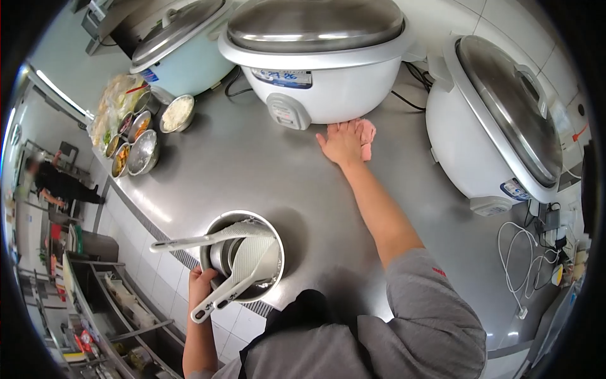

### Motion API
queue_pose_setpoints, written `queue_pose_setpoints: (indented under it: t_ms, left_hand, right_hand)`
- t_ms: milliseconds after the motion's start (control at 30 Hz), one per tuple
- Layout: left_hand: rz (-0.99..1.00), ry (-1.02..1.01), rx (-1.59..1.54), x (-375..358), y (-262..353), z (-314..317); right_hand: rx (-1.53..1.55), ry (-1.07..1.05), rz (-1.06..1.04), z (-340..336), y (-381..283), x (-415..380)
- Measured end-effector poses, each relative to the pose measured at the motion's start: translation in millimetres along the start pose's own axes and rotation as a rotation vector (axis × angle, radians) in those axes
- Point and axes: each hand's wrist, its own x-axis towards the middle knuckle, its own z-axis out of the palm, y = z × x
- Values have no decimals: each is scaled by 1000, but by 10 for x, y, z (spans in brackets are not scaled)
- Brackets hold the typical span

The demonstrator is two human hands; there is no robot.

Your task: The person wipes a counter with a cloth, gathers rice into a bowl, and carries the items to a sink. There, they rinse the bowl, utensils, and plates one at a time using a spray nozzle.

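My right hand lies spread on a pink cloth, pressed to the steel counter just below the middle rice cooker. At the counter's near left, my left hand grips the rim of a round metal pot, its fingers partly hidden by the wall. Inside the pot are smaller metal containers and two white rice paddles; one paddle points its handle toward me, the other sticks out to the left.
A second cooker stands at right, a third at back left. Small bowls of food, a bowl of white food and plastic bags sit at left. A white cable lies at right. A person stands far left.
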Motion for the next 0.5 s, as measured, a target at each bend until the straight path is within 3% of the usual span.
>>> queue_pose_setpoints:
  t_ms: [100, 167, 200, 267, 300, 333, 400, 433, 500]
  left_hand:
    - [8, -71, 14, 75, -78, -111]
    - [23, -62, -7, 61, -50, -70]
    - [20, -44, -25, 57, -43, -35]
    - [30, -41, -38, 52, -62, -40]
    - [23, -50, -31, 25, -85, -59]
    - [10, -54, -17, -14, -120, -111]
    - [-37, -30, 149, -210, -128, -179]
    - [-102, -4, 54, -384, -82, -129]
    - [-178, 36, -83, -532, -179, -150]
  right_hand:
    - [225, 66, -425, 280, 327, 176]
    - [758, -386, -622, 185, 375, 190]
    - [584, -309, -626, 133, 250, -85]
    - [683, -369, -736, -240, -200, -767]
    - [959, -511, -841, -508, -339, -938]
    - [970, -515, -846, -582, -301, -958]
    - [1021, -129, -515, -643, 81, -888]
    - [927, 176, -468, -579, 391, -729]
    - [812, 233, -137, -901, 935, -509]
